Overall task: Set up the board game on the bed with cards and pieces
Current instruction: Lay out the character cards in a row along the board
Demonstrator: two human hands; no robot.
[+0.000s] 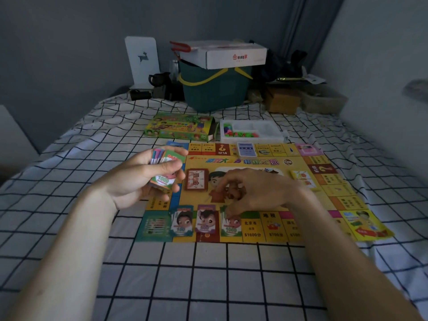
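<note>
A yellow game board (301,163) lies flat on the checked bed. My left hand (139,179) grips a stack of play-money notes (165,172) above the board's left edge, a green 1000 note on top. My right hand (252,193) reaches down over the board's near side, fingertips touching a green 1000 note (230,227). Beside it lie a blue 100 note (181,222) and a purple 500 note (206,222). A brown card deck (196,179), a blue card deck (247,149) and a yellow card deck (303,178) sit on the board.
The green game box (180,127) and a white tray of coloured pieces (250,132) lie beyond the board. A teal basket (215,91) with a white carton on top, cardboard boxes and clutter fill the bed's far end. Walls close in on both sides.
</note>
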